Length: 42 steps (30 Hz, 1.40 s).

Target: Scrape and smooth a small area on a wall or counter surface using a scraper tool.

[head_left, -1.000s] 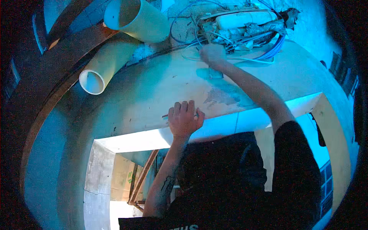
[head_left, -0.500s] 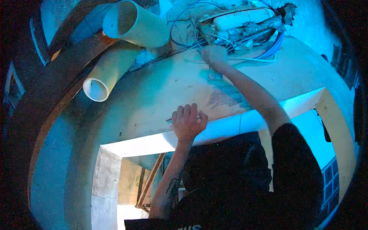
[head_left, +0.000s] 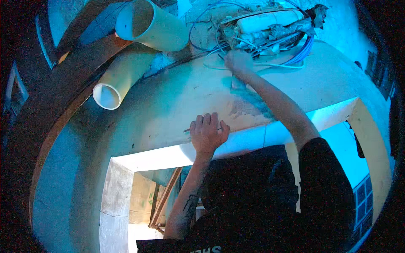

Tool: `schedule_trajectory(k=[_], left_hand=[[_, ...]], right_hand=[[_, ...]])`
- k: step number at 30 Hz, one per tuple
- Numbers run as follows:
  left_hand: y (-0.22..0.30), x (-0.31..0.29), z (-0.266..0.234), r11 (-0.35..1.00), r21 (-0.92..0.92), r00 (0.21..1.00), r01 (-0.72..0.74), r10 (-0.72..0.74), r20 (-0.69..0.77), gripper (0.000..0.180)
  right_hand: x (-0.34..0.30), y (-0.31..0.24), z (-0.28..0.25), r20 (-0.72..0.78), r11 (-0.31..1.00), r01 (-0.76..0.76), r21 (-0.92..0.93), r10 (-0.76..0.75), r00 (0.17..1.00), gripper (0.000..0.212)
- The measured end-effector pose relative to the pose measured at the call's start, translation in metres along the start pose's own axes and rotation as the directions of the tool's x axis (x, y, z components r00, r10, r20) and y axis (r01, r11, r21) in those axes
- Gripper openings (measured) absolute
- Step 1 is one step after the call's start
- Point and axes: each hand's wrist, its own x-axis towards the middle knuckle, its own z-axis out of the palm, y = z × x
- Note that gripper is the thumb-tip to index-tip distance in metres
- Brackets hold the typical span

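As I look from far off, I see a dark beam (head_left: pixel 55 105) on the left, then two fat pipes (head_left: pixel 171 33) (head_left: pixel 126 69) by the wall (head_left: pixel 164 99). Their rims stick out, so I should swing my left arm below them. My left hand (head_left: pixel 206 134) is by the bright ledge (head_left: pixel 164 159). Its fingers are bent, and it seems to grip a thin stick (head_left: pixel 187 130) that pokes out on both sides. I would hold it flat, so its tip won't scratch. A wide stretch of wall between my hands gives me room to move. Up to the right, my right hand (head_left: pixel 239 64) is at the low left end of a messy bundle (head_left: pixel 272 22) of wires. It is blurry, so I can't tell if it pinches one. I think slow, soft moves are best, so nothing snags. Past it, blue wires (head_left: pixel 304 51) bow out, and the ledge ends at a hard corner, so my arm should miss both.
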Motion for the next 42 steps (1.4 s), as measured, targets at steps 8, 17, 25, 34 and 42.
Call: schedule_trajectory(k=[8,17,25,34,42], left_hand=[[0.000,-0.001,0.002,1.000,0.011,1.000,-0.016,0.017,-0.012,0.016],[0.000,-0.001,0.002,1.000,-0.018,1.000,-0.004,0.004,0.004,0.016],[-0.002,-0.003,0.000,1.000,0.001,0.996,-0.030,0.030,-0.080,0.019],[0.001,-0.003,0.003,0.999,-0.048,0.993,0.009,-0.014,-0.115,0.021],[-0.003,-0.004,0.003,0.999,-0.048,0.983,-0.004,-0.005,-0.181,0.019]], right_hand=[[0.027,0.041,-0.072,0.071,0.899,-0.274,0.341,0.266,0.961,0.023],[0.017,0.022,-0.053,-0.091,0.945,-0.210,0.250,0.239,0.967,0.019],[0.011,0.026,-0.079,-0.131,0.922,-0.273,0.274,0.317,0.939,0.019],[0.013,0.035,-0.089,-0.116,0.970,-0.187,0.156,0.206,0.972,0.018],[0.012,0.039,-0.107,-0.258,0.985,-0.117,0.123,0.146,0.955,0.019]])
